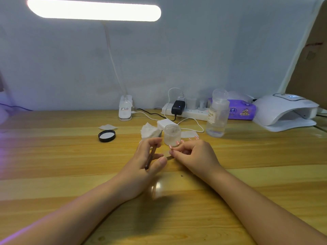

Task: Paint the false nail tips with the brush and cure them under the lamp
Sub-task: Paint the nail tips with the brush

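My left hand [148,156] grips a thin brown-handled brush [151,156], its tip pointing away toward the open clear jar [172,134]. My right hand [192,154] pinches a strip of pink false nail tips [184,141] that fans out above its fingers. The two hands meet at the middle of the wooden table [70,165]. A small translucent piece lies between my thumbs; I cannot tell what it is. The white curing lamp [286,111] stands at the far right, its opening facing left.
A black jar lid [106,135] lies to the left, crumpled white wipes [148,131] beside the jar. A clear liquid bottle [217,114], a power strip [185,110] with cables, a purple tissue pack [242,110] and a clip desk lamp [126,108] line the back.
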A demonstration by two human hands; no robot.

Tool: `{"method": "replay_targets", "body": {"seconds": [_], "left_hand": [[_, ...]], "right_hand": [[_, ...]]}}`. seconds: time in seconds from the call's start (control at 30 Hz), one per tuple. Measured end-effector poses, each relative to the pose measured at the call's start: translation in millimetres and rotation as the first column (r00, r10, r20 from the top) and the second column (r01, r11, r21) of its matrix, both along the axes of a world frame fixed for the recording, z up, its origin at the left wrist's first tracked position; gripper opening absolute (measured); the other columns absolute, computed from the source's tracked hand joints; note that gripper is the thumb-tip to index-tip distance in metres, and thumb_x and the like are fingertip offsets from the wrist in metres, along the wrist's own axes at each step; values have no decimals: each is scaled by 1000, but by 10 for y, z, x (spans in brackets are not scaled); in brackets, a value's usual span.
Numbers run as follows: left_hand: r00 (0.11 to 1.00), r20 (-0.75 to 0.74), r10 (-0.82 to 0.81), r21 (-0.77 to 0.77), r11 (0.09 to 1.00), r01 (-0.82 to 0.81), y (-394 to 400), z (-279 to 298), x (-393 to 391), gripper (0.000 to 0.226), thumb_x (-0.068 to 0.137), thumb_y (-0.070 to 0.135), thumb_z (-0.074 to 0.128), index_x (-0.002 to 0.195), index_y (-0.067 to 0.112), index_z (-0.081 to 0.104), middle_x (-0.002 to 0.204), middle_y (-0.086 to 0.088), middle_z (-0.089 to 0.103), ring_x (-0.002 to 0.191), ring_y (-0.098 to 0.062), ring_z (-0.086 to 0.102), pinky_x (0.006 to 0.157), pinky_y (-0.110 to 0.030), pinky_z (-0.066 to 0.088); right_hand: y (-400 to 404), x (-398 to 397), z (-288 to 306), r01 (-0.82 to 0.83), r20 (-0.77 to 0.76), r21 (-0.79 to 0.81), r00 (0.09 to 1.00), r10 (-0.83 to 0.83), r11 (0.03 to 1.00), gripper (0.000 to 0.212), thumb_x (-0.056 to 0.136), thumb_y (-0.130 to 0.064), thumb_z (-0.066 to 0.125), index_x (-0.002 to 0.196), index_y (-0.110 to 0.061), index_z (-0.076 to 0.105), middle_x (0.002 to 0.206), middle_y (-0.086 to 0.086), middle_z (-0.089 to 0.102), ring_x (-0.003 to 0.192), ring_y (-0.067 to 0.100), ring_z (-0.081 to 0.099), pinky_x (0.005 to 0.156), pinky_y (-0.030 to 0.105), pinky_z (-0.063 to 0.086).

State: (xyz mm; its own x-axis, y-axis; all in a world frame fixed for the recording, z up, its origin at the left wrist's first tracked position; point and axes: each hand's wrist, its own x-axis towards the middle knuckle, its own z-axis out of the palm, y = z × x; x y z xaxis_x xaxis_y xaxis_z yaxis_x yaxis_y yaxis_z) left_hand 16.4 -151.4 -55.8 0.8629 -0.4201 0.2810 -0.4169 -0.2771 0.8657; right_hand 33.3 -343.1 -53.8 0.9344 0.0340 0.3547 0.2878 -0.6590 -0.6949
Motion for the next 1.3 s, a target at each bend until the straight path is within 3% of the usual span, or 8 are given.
{"method": "replay_targets", "body": {"seconds": [0.07, 0.17, 0.37, 0.53, 0.7, 0.9, 1.1, 1.3], "left_hand": [[1000, -3, 5, 9, 1000, -5, -4, 15, -12, 48, 81, 44, 53, 126, 39, 37, 135, 9, 42, 118, 3, 54, 95, -13, 43], [1000, 6, 9, 42, 999, -9, -1, 28, -25, 49, 81, 47, 53, 126, 42, 36, 135, 13, 42, 117, 7, 53, 92, -9, 42], [1000, 18, 16, 32, 999, -17, 22, 10, -45, 52, 80, 49, 57, 128, 43, 35, 136, 16, 43, 119, 6, 52, 100, -22, 44], [996, 43, 84, -51, 995, -82, 35, -13, -42, 48, 83, 43, 66, 125, 42, 41, 130, 10, 49, 111, -4, 59, 91, -22, 50], [988, 88, 130, -67, 990, -124, 56, -46, -30, 42, 90, 23, 66, 121, 44, 45, 124, 12, 53, 104, -2, 61, 77, -8, 45], [983, 111, 143, -56, 989, -137, 71, -50, -29, 44, 91, 20, 65, 119, 47, 46, 122, 15, 54, 102, 1, 60, 74, -5, 43], [978, 140, 158, -45, 987, -153, 67, -56, -29, 43, 91, 18, 65, 120, 44, 46, 122, 12, 54, 99, 1, 60, 73, -5, 43], [974, 161, 162, -41, 987, -157, 76, -55, -35, 41, 91, 21, 63, 119, 46, 46, 119, 19, 54, 102, 1, 59, 76, -6, 44]], "right_hand": [[-2, 14, 8, 17, -19, -50, 1000, -17, 999, 10, 82, -36, 72, 87, -29, 78, 89, -4, 74, 80, -2, 59, 71, 12, 37], [11, 20, 21, 49, -42, -190, 997, -58, 981, 17, 84, -43, 67, 96, -33, 76, 103, -7, 73, 101, 8, 61, 75, 23, 44], [27, -83, 65, 141, 59, -354, 990, -129, 924, 27, 83, -54, 62, 86, -31, 76, 80, -10, 70, 78, 9, 61, 62, 24, 45], [-35, -121, 194, 280, 190, -514, 959, -211, 811, 51, 78, -69, 51, 56, -23, 49, 59, -8, 54, 62, 13, 54, 51, 25, 39], [-411, 15, 304, 414, 52, -620, 869, -492, 666, 58, 71, -81, 48, 75, -24, 60, 77, -5, 62, 79, 19, 61, 63, 27, 50], [-549, 82, 158, 220, -187, -575, 902, -388, 788, 70, 69, -82, 50, 128, -45, 54, 141, -2, 48, 127, 28, 43, 100, 40, 42], [-567, 74, 211, 159, -170, -533, 942, -290, 831, 56, 64, -81, 58, 105, -44, 68, 106, -8, 56, 109, 19, 51, 85, 35, 46], [-556, 54, 187, 74, -179, -517, 965, -192, 853, 55, 70, -77, 57, 114, -46, 64, 94, -14, 57, 104, 16, 50, 85, 35, 43]]}}
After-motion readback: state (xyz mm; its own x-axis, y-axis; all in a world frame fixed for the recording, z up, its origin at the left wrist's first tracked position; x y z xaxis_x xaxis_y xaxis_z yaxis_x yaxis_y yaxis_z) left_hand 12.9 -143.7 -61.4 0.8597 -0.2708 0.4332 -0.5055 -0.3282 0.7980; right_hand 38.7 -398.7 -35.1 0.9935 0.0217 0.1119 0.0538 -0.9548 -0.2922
